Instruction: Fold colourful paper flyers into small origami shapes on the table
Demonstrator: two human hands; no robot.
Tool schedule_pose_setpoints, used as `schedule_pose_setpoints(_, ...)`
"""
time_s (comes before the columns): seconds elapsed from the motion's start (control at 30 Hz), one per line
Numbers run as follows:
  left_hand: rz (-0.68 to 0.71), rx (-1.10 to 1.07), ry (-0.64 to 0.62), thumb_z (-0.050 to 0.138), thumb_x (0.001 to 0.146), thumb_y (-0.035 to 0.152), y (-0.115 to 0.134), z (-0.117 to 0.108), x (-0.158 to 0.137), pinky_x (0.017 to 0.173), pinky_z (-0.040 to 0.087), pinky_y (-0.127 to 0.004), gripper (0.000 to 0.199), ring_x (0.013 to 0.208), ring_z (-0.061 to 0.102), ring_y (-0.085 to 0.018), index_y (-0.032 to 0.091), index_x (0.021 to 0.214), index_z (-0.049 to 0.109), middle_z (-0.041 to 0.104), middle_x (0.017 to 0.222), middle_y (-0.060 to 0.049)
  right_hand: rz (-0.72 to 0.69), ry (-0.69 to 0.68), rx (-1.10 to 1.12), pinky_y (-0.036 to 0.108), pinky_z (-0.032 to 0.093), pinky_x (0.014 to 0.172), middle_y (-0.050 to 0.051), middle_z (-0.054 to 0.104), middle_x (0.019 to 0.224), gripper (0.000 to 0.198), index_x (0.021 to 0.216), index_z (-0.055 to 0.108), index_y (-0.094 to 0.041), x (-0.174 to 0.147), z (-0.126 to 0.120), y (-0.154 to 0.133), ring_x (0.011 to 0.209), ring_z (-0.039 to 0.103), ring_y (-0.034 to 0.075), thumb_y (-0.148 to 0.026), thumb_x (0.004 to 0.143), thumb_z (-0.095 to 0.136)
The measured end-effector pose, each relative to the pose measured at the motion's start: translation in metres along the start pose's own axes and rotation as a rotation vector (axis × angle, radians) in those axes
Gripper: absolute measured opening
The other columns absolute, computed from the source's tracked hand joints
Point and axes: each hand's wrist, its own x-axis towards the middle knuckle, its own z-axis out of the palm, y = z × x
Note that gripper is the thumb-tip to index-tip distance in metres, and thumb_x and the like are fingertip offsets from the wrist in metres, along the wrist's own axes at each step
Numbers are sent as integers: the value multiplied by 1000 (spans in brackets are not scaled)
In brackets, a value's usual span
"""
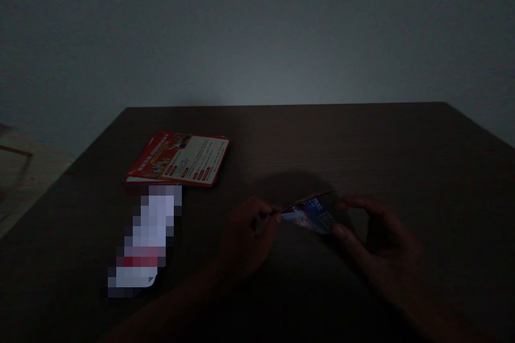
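A small folded leaflet [308, 215], blue with printed pictures and what looks like a square code, is held above the dark table. My left hand [251, 233] pinches its left end between thumb and fingertips. At the other end is my right hand [384, 246], its thumb tip at the leaflet's lower right corner and its index finger curved apart near the upper edge. A gap shows between that thumb and finger. One flap of the leaflet stands up at the back. Dim light hides the other fingers.
A stack of red and white printed flyers [181, 159] lies on the table [322, 139] at the left. Nearer me is a pixelated white, elongated object [148, 236] with a red patch. A pale wall [281, 32] rises behind the table's far edge.
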Motion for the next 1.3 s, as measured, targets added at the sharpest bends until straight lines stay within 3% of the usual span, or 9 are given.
schedule_pose_setpoints(0.1,24,26,-12,58,82,17,-2,1,-1,57,39,-22,3,62,53,-11,17,79,57,60,76,0,-47,30,7,38,48,81,5,62,98,40,109,54,-24,1,2,-2,94,60,22,-17,73,71)
schedule_pose_setpoints(0.27,89,78,-56,57,83,20,-3,3,-3,63,41,-25,4,70,57,-14,17,81,59,61,76,-2,-172,-310,-98,35,53,74,4,68,92,29,101,59,-23,7,6,-2,85,64,20,-22,74,71)
schedule_pose_setpoints(0.4,126,153,-100,56,83,22,-1,3,-3,63,42,-27,7,73,58,-17,16,80,58,62,77,-4,-198,-461,-51,30,54,72,3,69,94,15,94,63,-24,7,10,3,86,65,17,-17,81,63)
schedule_pose_setpoints(0.67,79,281,-74,55,83,23,-3,2,1,59,40,-27,10,65,57,-16,17,77,60,62,71,-3,-200,-621,-173,38,51,89,7,56,126,11,87,63,-22,6,7,3,111,57,23,-15,80,58)
schedule_pose_setpoints(0.83,81,397,-69,57,82,26,-4,0,4,63,39,-31,16,64,55,-18,17,68,59,60,65,-2,-204,-671,-240,41,50,90,7,51,131,12,84,63,-22,6,6,2,114,55,25,-13,79,56)
schedule_pose_setpoints(0.97,128,367,-140,53,85,25,-3,-2,0,67,39,-32,18,69,56,-18,18,71,61,62,70,-3,-185,-674,-255,41,49,91,8,51,132,9,82,62,-22,6,7,1,115,54,25,-15,79,57)
schedule_pose_setpoints(1.17,260,384,-236,47,87,22,0,-4,-17,66,39,-32,17,70,57,-18,19,91,64,65,77,-4,-169,-682,-238,41,49,92,8,51,132,9,81,62,-21,8,8,1,116,53,25,-15,80,56)
schedule_pose_setpoints(1.3,276,429,-276,45,88,23,0,-3,-19,70,41,-36,24,75,60,-20,18,106,60,68,86,-5,-175,-687,-238,43,50,91,9,51,132,9,82,63,-21,7,7,1,115,54,26,-15,79,57)
